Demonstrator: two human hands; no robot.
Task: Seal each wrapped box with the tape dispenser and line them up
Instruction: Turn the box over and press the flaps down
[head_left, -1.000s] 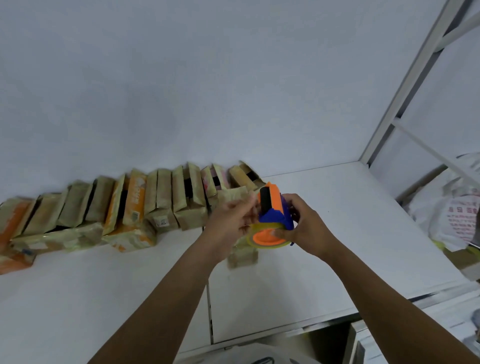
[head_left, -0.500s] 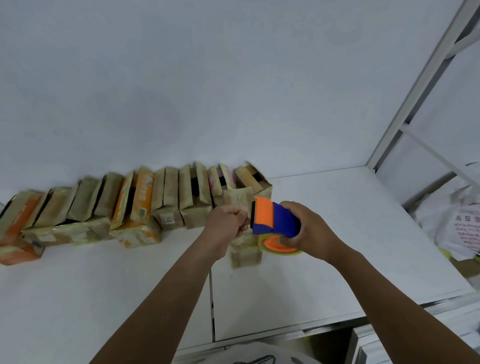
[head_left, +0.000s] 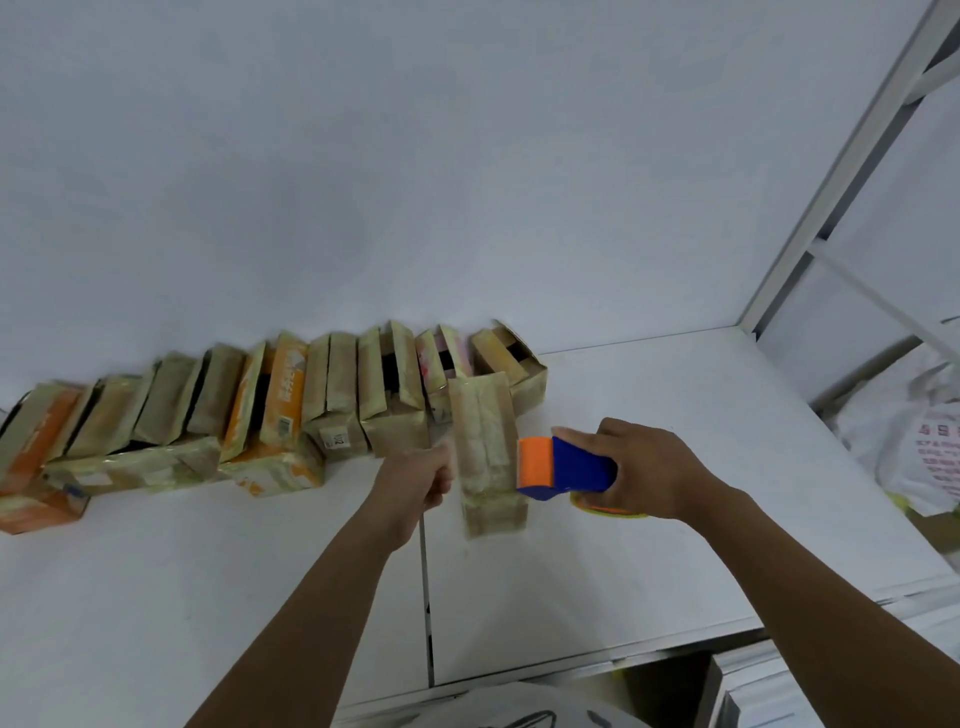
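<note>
Box (head_left: 488, 452), one, tan wrap, stands on end on table (head_left: 649, 571), just in front of the right end of the row (head_left: 332, 395) and between the two hands. Right hand (head_left: 654, 467) is wrapped around dispenser (head_left: 569, 467), one, with a blue body and orange nose. The nose touches the box's right face about halfway up. Yellow-orange roll (head_left: 608, 512) edge shows under that hand. Left hand (head_left: 415, 478) sits at the box's left edge with fingers curled. It is motion-blurred, so can't tell whether it pinches the box, tape or nothing. The row runs along wall (head_left: 467, 182): about eight boxes on end, leaning, mostly tan. Two have orange print, one is pinkish, and the rightmost shows a dark gap on top. Count at the far left is unsure because the picture edge cuts it. Three flat boxes (head_left: 130, 467) lie in front of the row's left half: one tan, one tan-orange, one orange. The table is two white panels with one seam (head_left: 425, 571) running under the left wrist. To the right of the table are one white metal frame (head_left: 831, 182) and one white bag (head_left: 924, 452) with red print.
</note>
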